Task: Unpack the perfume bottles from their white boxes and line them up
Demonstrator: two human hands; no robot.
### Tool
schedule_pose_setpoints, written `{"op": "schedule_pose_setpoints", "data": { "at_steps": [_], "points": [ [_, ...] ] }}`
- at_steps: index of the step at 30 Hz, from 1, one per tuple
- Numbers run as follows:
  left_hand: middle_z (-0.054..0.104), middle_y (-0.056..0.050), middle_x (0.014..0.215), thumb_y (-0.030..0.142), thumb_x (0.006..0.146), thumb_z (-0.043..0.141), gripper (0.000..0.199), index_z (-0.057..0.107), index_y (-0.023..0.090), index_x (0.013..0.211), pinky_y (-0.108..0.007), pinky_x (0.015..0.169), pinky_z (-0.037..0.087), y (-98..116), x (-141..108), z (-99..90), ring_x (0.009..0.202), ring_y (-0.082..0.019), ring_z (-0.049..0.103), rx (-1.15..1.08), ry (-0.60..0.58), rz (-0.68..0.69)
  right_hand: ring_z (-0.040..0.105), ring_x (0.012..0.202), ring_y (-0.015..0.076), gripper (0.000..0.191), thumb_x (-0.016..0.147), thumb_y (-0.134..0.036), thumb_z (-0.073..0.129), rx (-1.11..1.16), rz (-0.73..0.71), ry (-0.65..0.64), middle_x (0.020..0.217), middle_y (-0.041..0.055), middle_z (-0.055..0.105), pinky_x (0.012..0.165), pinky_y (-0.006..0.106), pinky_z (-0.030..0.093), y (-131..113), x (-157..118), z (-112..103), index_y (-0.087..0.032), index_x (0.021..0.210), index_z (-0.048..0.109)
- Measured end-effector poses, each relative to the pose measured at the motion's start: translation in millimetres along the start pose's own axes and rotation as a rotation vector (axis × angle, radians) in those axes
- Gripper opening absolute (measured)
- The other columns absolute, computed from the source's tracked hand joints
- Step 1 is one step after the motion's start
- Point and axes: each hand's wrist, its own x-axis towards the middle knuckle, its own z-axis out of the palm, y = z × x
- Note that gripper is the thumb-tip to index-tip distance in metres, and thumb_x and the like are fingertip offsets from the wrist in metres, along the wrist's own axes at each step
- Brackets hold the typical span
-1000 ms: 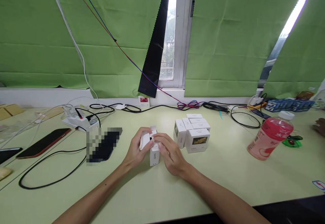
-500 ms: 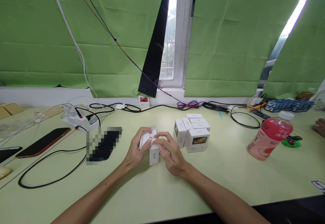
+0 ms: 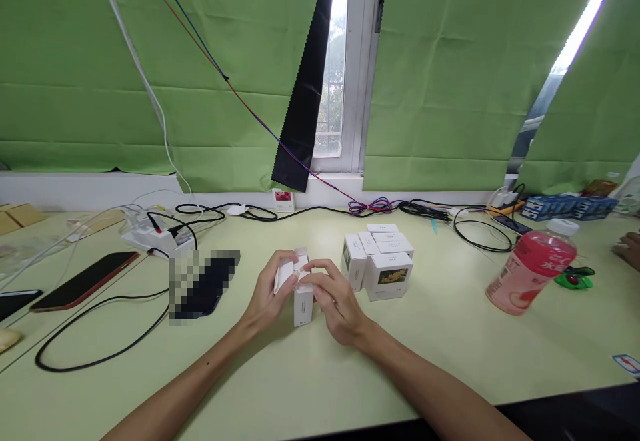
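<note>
A small white cardboard box [image 3: 303, 307] stands upright on the table between my hands, its top flaps raised. My left hand [image 3: 266, 296] is closed around the box's left side, with the thumb at the open top. From the other side my right hand [image 3: 341, 308] grips it, thumb near the right edge and fingertips bent over the top by the flaps. Fingers cover what may be inside the opening. Just right of my right hand stands a cluster of several similar white boxes [image 3: 389, 288]; the front one bears a picture of yellow flowers.
Phones [image 3: 85, 282] and a looped black cable [image 3: 90, 368] lie at left, near a white power strip [image 3: 163, 241]. A pink drink bottle [image 3: 533, 268] stands at right. Cables [image 3: 320, 208] run along the back wall. Another person's hand [image 3: 628, 249] shows at the right edge.
</note>
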Motion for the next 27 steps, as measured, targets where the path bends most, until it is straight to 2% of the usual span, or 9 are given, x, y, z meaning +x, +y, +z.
{"op": "schedule_pose_setpoints", "data": {
  "at_steps": [6,12,18,24,27],
  "points": [
    [0.06,-0.007,0.112,0.051,0.091,0.048,0.034,0.051,0.021,0.107,-0.033,0.077,0.046,0.2,0.0,1.1,0.096,-0.023,0.057,0.003,0.014,-0.007,0.06,0.08,0.0155,0.033,0.095,-0.017,0.036,0.008,-0.017,0.015,0.123,0.0093,0.053,0.07,0.031,0.049,1.0,-0.8,1.5,-0.023,0.112,0.064],
    [0.059,-0.007,0.109,0.05,0.092,0.048,0.031,0.05,0.022,0.106,-0.033,0.076,0.046,1.2,-0.3,0.5,0.095,-0.023,0.058,-0.005,0.017,-0.004,0.056,0.07,0.013,0.033,0.095,-0.016,0.035,-0.021,-0.025,0.016,0.123,0.0087,0.055,0.066,0.031,0.048,-0.1,-0.8,2.2,-0.023,0.109,0.064],
    [0.059,-0.006,0.107,0.052,0.091,0.049,0.032,0.05,0.022,0.105,-0.033,0.076,0.047,1.9,0.3,0.5,0.091,-0.022,0.059,-0.005,0.026,0.001,0.056,0.068,0.0129,0.032,0.094,-0.015,0.036,-0.072,-0.04,-0.008,0.125,0.0096,0.055,0.064,0.031,0.049,2.2,-1.8,2.6,-0.023,0.11,0.063],
    [0.055,-0.007,0.114,0.049,0.092,0.049,0.029,0.051,0.025,0.108,-0.036,0.086,0.046,-0.9,0.4,-0.1,0.107,-0.025,0.057,-0.005,0.038,0.032,0.053,0.062,0.0113,0.032,0.094,-0.015,0.035,-0.092,-0.027,-0.039,0.127,0.0097,0.053,0.062,0.032,0.049,0.0,-1.9,2.5,-0.022,0.108,0.063],
    [0.053,-0.007,0.118,0.051,0.092,0.051,0.031,0.049,0.027,0.111,-0.037,0.085,0.047,-1.5,-0.4,-1.1,0.107,-0.025,0.056,-0.021,0.02,0.04,0.056,0.068,0.0127,0.032,0.095,-0.015,0.035,-0.067,-0.025,-0.03,0.127,0.0095,0.053,0.064,0.031,0.049,-1.2,-0.7,1.8,-0.022,0.11,0.062]
  ]
}}
